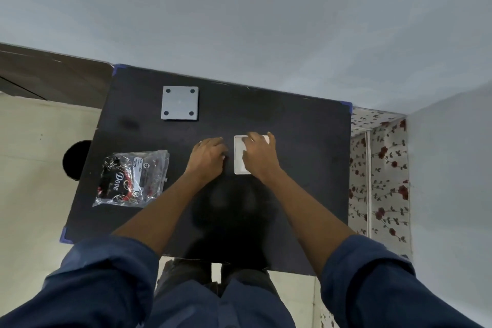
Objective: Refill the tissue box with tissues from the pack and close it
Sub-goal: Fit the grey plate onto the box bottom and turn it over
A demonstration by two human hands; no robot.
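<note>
The white tissue box (239, 165) stands on the black table (306, 168), right of centre. My right hand (259, 158) lies across its top, with the fingers reaching the far edge and the thumb over the white inside, and hides most of it. My left hand (209, 158) rests on the table just left of the box with its fingers curled; a thin strip of table shows between them and the box wall. The crumpled clear tissue pack (133, 178), printed black and red with "Dove", lies at the table's left. A grey square lid (180, 103) with dark dots in its corners lies at the back left.
The table's far edge meets a pale wall. A flowered cloth (378, 181) hangs beside the right edge. Cream floor and a round black object (76, 158) lie to the left. My legs are under the near edge.
</note>
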